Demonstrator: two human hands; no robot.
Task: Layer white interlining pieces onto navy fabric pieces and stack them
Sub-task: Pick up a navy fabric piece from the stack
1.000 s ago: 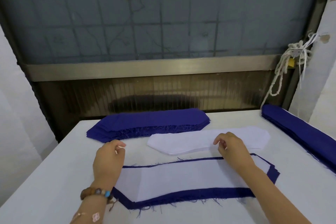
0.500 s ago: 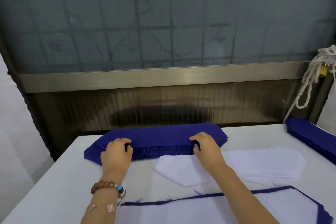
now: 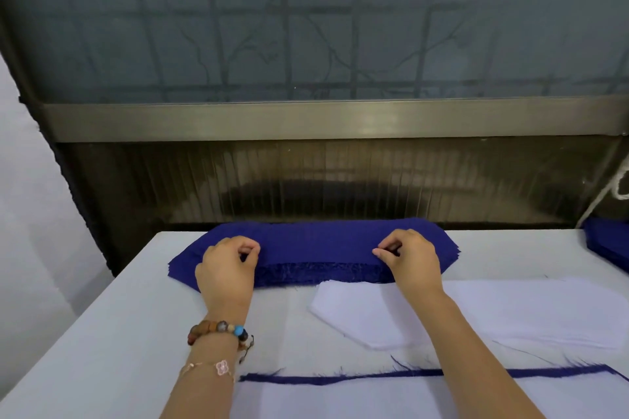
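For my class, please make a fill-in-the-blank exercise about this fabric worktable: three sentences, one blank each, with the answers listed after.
1. The left hand and the right hand both pinch the top of the stack of fabric pieces, whose colour is ____.
2. The pile of interlining pieces, lying between that stack and the person, is ____ in colour.
3. The beaded bracelet is worn on the ____ wrist.

Missing words: navy; white; left.
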